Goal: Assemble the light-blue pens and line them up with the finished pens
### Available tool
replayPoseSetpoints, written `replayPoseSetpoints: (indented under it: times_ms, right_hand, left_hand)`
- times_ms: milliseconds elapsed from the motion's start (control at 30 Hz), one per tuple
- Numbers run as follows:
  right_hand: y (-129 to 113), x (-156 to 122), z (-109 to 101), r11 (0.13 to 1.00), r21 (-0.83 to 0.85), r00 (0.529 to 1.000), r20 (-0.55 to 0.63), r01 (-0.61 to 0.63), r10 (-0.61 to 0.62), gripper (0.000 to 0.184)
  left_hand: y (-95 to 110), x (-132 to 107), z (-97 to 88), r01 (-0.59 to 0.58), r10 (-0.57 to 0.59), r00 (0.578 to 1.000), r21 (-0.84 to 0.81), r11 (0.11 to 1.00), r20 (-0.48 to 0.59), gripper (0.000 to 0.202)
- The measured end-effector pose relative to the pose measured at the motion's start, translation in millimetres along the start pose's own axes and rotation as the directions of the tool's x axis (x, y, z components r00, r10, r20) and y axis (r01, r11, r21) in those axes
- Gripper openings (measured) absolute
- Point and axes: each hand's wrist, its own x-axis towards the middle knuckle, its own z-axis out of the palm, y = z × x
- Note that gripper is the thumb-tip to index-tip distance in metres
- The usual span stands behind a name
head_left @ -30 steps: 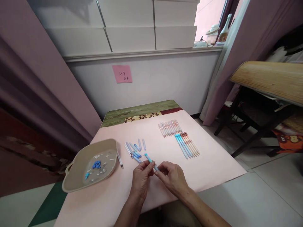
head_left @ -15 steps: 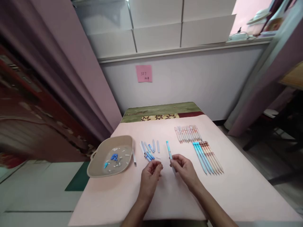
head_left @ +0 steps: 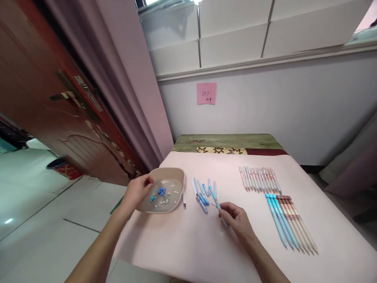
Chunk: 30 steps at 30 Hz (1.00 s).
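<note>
My right hand [head_left: 238,221] is closed around a light blue pen [head_left: 215,198], holding it tilted above the table between thumb and fingers. Over the left part of a beige plastic basin [head_left: 183,179] is my left hand [head_left: 138,192], its fingers pinched together; whatever they hold, if anything, is hidden. Small blue parts [head_left: 161,191], a brighter cyan piece [head_left: 152,199] and several tiny white pieces lie in the basin. Loose blue pen parts [head_left: 203,200] are spread beside the pen, with thin white refills [head_left: 194,188] at their left edge.
On the right, a row of clear-barrelled pens [head_left: 259,180] lies behind a row of blue pens [head_left: 277,220] and brown-topped cream pens [head_left: 297,224]. More refills [head_left: 184,198] rest against the basin. A pink cloth [head_left: 176,243] covers the table; a wooden door [head_left: 73,98] stands at left.
My left hand has moved left from beside the pen to over the basin. My right hand keeps hold of the pen. The view has turned left.
</note>
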Motion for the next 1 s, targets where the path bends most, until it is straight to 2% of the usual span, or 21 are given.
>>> replayPoseSetpoints:
  times_ms: [33,100,267,333,400,467,533,600,633,667,700,733,800,833,900,1000]
  right_hand:
    - [-1,-1,0,1.0,-0.006,1.0,0.01,-0.009,0.009,0.03]
    - [-3,-1,1,1.0,-0.002,0.999,0.022,-0.023,0.023,0.03]
    - [-5,1,1,0.995,0.088,0.999,0.016,-0.051,0.05,0.033]
    - [-5,3,-1,0.987,0.148,0.998,-0.007,-0.068,0.07,0.035]
    - [-5,4,-3,0.976,0.201,0.996,-0.019,-0.083,0.089,0.035]
    - [-6,5,-4,0.966,0.24,0.995,-0.018,-0.092,0.099,0.034]
    - [-6,5,-4,0.956,0.278,0.996,-0.003,-0.089,0.093,0.032]
    - [-8,5,-4,0.946,0.311,0.996,0.037,-0.088,0.08,0.031]
    - [-9,4,-3,0.943,0.319,0.995,0.066,-0.091,0.074,0.031]
    - [-10,3,-3,0.943,0.32,0.993,0.097,-0.097,0.069,0.031]
    - [-11,2,-3,0.944,0.315,0.99,0.128,-0.103,0.065,0.031]
    - [-12,0,-3,0.946,0.306,0.986,0.156,-0.108,0.062,0.031]
    - [-14,-3,-3,0.95,0.293,0.981,0.187,-0.111,0.058,0.031]
    - [-15,-4,-3,0.951,0.289,0.981,0.187,-0.111,0.057,0.031]
    - [-16,-6,-5,0.955,0.279,0.985,0.159,-0.105,0.062,0.031]
    - [-17,-5,-5,0.96,0.258,0.991,0.111,-0.106,0.08,0.032]
  left_hand:
    - [-5,4,3.3,-0.001,-0.011,0.996,0.135,0.991,0.089,0.013]
    - [-9,7,15.8,-0.003,-0.051,0.979,0.264,0.964,0.198,0.017]
    - [-6,6,46.3,-0.003,-0.097,0.952,0.327,0.945,0.29,0.02]
    - [-6,8,47.9,-0.007,-0.101,0.948,0.338,0.941,0.302,0.019]
    - [-5,8,41.1,-0.007,-0.104,0.948,0.345,0.938,0.302,0.02]
    - [1,6,27.6,0.014,-0.109,0.961,0.349,0.937,0.254,0.023]
    - [18,0,13.2,0.044,-0.08,0.99,0.278,0.959,0.12,0.028]
    - [47,-10,6.4,0.013,-0.012,0.999,0.024,1.0,-0.04,0.027]
    - [65,-16,8.0,-0.03,0.022,0.999,-0.191,0.981,-0.045,0.024]
    - [84,-22,13.1,-0.036,0.03,0.999,-0.444,0.895,-0.021,0.023]
    - [103,-28,21.3,0.009,0.019,0.999,-0.675,0.738,0.033,0.025]
    - [121,-34,31.6,0.082,0.02,0.994,-0.838,0.54,0.11,0.03]
    - [151,-42,53.9,0.247,0.015,0.967,-0.952,0.183,0.254,0.035]
    - [163,-45,63.6,0.297,0.001,0.955,-0.953,0.059,0.297,0.036]
    - [177,-48,76.5,0.345,-0.014,0.937,-0.934,-0.093,0.348,0.036]
    - [184,-49,80.8,0.343,-0.029,0.935,-0.924,-0.168,0.352,0.035]
